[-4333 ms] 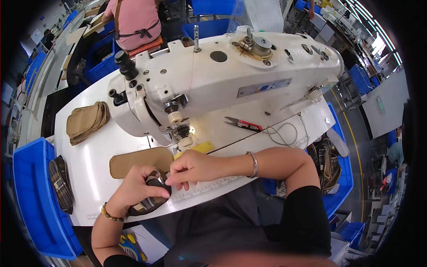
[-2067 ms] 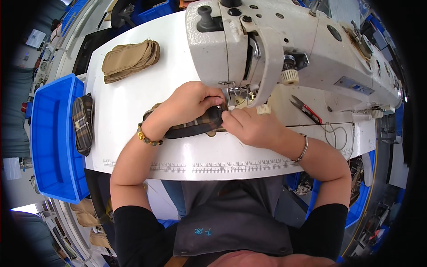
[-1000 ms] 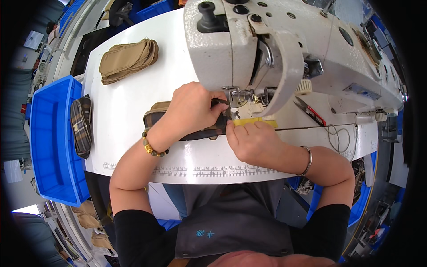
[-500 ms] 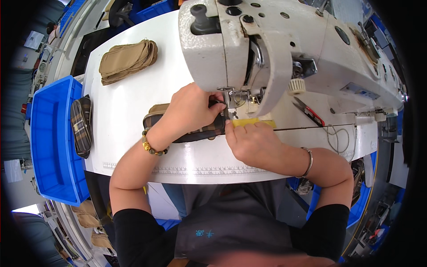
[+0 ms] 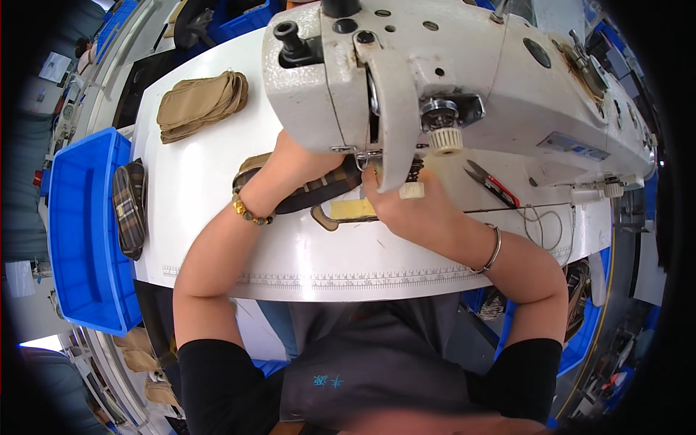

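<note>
- The room around both grips is cut off by the black rim; far left it blurs into small clutter, while right of the right grip a strip of grey floor (image 5: 626, 290) shows.
- The tabletop (image 5: 188, 196) under both grips is white and glossy, curving through the lens, with a ruler scale (image 5: 326, 280) along the edge nearer the body.
- The machine (image 5: 493, 101), white and worn, stands above and right of the left grip; its far end runs toward the right rim.
- A blue bin (image 5: 94, 320) stands well left of the left grip.
- The left grip (image 5: 308, 159) rests on the pouch, fingertips behind the machine; I cannot tell how tightly it closes.
- The right grip (image 5: 406, 203) is at the pouch's right end, half covered by a white knob (image 5: 412, 190); its closure cannot be told either.
- The pouch (image 5: 322, 190), brown plaid with dark edging, lies under the left grip, right end at the machine.
- Tan pieces (image 5: 199, 107) lie stacked beyond the left grip.
- Red-and-black snips (image 5: 494, 185) lie right of the right grip.
</note>
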`<state>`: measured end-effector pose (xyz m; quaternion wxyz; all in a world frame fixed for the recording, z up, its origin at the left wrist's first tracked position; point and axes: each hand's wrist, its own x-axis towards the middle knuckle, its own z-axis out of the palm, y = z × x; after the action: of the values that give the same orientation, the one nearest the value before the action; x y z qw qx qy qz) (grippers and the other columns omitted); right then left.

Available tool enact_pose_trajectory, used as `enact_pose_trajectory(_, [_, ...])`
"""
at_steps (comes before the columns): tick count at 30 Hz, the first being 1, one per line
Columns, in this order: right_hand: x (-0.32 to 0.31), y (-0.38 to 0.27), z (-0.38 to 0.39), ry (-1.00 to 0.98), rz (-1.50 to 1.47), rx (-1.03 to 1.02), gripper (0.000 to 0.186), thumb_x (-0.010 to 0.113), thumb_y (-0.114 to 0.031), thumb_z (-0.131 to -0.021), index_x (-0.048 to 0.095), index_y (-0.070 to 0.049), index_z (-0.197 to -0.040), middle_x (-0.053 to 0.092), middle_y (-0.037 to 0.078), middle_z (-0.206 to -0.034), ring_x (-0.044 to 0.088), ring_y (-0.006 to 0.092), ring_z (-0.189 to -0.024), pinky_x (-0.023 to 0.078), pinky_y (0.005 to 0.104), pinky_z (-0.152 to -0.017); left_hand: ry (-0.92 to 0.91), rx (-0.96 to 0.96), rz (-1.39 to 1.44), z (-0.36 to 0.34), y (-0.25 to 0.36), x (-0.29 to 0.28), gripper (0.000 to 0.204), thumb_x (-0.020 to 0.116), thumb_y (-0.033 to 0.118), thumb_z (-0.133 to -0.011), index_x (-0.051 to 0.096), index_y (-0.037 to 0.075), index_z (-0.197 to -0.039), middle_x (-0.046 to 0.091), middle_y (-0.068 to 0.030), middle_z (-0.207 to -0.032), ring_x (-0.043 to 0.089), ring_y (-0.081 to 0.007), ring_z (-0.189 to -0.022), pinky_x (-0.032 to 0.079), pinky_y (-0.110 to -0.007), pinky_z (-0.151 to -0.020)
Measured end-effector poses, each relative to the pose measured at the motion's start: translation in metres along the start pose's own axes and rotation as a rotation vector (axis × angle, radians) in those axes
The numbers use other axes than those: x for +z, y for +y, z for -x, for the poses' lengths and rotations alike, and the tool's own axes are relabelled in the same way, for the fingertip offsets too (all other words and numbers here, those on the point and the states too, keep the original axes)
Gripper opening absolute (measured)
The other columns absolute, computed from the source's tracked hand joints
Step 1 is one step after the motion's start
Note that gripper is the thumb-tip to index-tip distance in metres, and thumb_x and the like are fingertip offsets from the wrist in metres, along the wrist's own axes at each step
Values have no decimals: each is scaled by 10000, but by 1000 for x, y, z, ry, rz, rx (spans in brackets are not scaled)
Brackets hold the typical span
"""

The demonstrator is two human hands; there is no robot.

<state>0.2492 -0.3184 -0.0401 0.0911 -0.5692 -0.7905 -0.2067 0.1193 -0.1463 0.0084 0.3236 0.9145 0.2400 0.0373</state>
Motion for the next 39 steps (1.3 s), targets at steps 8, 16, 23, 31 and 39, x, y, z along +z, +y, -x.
enact_pose_trajectory(8, [21, -3, 4, -7, -51, 2, 443, 652, -86, -720, 652, 67, -1136, 611, 94, -625, 631, 245, -572, 518, 360, -506, 229, 250, -188, -6, -15, 12, 287, 666, 82, -797, 711, 114, -1079, 720, -125, -999, 680, -339, -909, 549, -416, -737])
enact_pose_trajectory(16, [43, -3, 16, -41, -41, 45, 398, 649, -112, -765, 663, 29, -1137, 625, 108, -634, 638, 263, -590, 510, 357, -515, 248, 174, -105, -8, -13, 13, 277, 669, 109, -799, 712, 110, -1072, 720, -132, -997, 678, -351, -894, 545, -424, -736])
enact_pose_trajectory(23, [-4, 1, -10, -114, -652, 529, 195, 593, -187, -934, 708, -29, -940, 687, 176, -784, 673, 348, -747, 533, 409, -654, 404, 322, -506, 36, 2, -4, 244, 751, 198, -781, 740, 105, -1006, 700, -48, -1000, 639, -272, -1019, 528, -365, -813])
enact_pose_trajectory(31, [6, 11, -14, 134, -650, 397, 149, 640, -176, -900, 716, -66, -963, 702, 156, -803, 687, 322, -709, 532, 400, -610, 298, 511, -393, 41, -9, 11, 264, 754, 179, -780, 754, 126, -1039, 689, 1, -1044, 665, -223, -939, 554, -324, -748])
enact_pose_trajectory(39, [6, 18, -15, 239, -387, 201, 84, 670, -125, -847, 705, -91, -915, 678, 106, -715, 667, 282, -607, 502, 371, -507, 328, 460, -257, 33, -15, 12, 204, 740, 172, -807, 770, 162, -1008, 708, -25, -1001, 680, -253, -882, 559, -339, -711])
